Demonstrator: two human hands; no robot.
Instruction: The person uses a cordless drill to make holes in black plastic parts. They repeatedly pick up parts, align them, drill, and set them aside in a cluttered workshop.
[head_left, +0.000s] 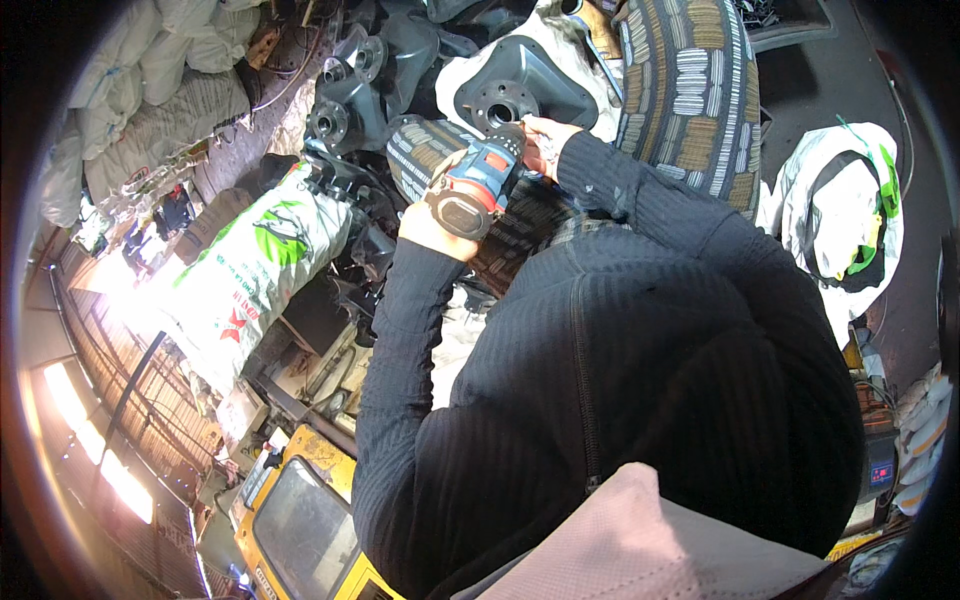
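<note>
My left hand (440, 230) is wrapped round a blue and red cordless drill (488, 175). The drill's black chuck points away from me, toward a black moulded part (540, 88) with a round flanged hub. My right hand (548, 145) is closed beside the chuck, at the near edge of that part. Its fingertips are bent together, and what they hold is hidden or too small to name. White sheeting lies under the black part, above my patterned trouser legs (690, 90). Whether the drill's tip touches the part cannot be seen.
More black flanged parts (345, 110) are heaped at the far left. A white and green printed sack (265, 255) leans beside them. White bags (150, 60) are stacked behind. An open white sack (840, 210) stands at the right, and a yellow machine (310, 520) at the lower left.
</note>
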